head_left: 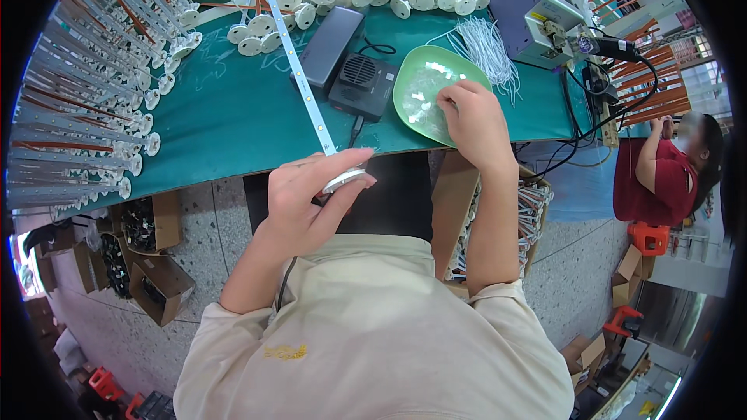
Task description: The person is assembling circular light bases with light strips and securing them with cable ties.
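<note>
"What's at your far left?"

"Upright strips, white and rust-brown, standing on round white bases in close rows along the green table. Below them on the floor, open cardboard boxes hold dark pieces, too small to tell apart."

"Any writing?"

"Small yellow stitching on the front of my pale shirt; it's blurred from here."

"And your left hand?"

"My left hand is nearly closed, thumb and fingers pinching a white disc by its rim, right at the table's front edge. A white strip with small yellowish squares runs from there up over the table; my fingers hide where the two meet."

"Further right?"

"A dark grey device with a round grille, then a green plate with small clear, shiny pieces in it. Below the edge, a tall carton holds white-ended parts."

"Your right hand?"

"My right hand is over the plate, fingers curled, tips close together. I can't tell whether they have hold of a piece."

"Room beyond it?"

"It's tight: white wires lie against the plate's far side, and a purple machine stands past them."
</note>
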`<state>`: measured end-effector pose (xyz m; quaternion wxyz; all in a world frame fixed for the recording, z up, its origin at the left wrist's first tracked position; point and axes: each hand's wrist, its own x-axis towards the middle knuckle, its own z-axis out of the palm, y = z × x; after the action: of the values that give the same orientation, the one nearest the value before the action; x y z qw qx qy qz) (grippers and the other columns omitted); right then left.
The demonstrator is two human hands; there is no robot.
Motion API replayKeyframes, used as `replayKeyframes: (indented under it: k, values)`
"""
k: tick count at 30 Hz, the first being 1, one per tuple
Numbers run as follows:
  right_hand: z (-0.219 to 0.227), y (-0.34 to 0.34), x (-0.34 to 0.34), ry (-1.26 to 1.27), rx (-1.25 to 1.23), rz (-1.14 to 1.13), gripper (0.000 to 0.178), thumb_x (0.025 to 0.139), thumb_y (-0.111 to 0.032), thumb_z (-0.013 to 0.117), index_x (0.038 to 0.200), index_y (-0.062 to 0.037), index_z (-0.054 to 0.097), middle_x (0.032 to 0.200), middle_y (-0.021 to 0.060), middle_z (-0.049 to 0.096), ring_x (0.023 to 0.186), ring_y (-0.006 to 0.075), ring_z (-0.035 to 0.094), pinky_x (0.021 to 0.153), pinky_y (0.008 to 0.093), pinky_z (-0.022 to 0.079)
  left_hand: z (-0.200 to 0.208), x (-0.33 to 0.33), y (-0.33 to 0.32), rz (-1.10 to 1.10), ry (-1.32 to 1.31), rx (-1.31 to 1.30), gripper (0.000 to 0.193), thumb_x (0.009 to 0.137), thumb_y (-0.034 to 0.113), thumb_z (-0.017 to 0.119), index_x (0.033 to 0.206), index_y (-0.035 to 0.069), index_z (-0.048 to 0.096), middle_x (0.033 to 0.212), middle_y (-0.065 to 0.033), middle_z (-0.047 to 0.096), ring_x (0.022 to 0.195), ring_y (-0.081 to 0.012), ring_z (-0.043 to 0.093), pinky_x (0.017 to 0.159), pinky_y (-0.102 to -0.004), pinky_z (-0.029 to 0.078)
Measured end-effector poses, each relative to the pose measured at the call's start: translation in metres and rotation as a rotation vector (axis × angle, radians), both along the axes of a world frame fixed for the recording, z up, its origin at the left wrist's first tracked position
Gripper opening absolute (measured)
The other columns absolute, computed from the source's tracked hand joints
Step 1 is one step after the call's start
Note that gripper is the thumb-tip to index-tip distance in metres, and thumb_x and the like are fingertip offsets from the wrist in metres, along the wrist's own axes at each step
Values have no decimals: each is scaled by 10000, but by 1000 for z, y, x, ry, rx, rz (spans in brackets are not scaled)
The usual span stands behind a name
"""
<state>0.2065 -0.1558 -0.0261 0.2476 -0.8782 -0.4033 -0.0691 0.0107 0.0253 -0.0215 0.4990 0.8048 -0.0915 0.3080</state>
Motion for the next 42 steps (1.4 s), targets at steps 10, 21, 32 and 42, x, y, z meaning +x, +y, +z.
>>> replayKeyframes:
  k: [10,21,32,42]
  values:
    - [15,-6,-2,148,7,69,146,789,-22,676,931,11,674,902,162,649,804,317,630,714,367,508,1,3,2,-10,75,72,303,855,-30,619,1157,-12,624,823,-120,727,744,-192,722,660,-262,547]
    - [21,-9,-1,204,79,2,69,820,-3,659,883,23,659,745,159,676,697,248,691,655,316,522,3,6,3,-7,63,92,303,842,-30,629,1145,-23,629,818,-121,726,750,-194,723,664,-261,544]
    - [24,2,-24,599,644,-80,72,839,67,648,907,65,624,750,126,701,652,172,697,599,242,543,6,11,0,10,47,41,335,819,-42,666,1151,-36,618,823,-123,725,767,-175,717,680,-257,546]
    - [53,11,-78,895,907,309,185,818,123,651,942,45,538,775,152,695,675,173,706,581,241,581,33,28,-13,-83,10,-385,438,762,-77,738,1174,-36,596,883,-110,707,829,-159,703,724,-253,552]
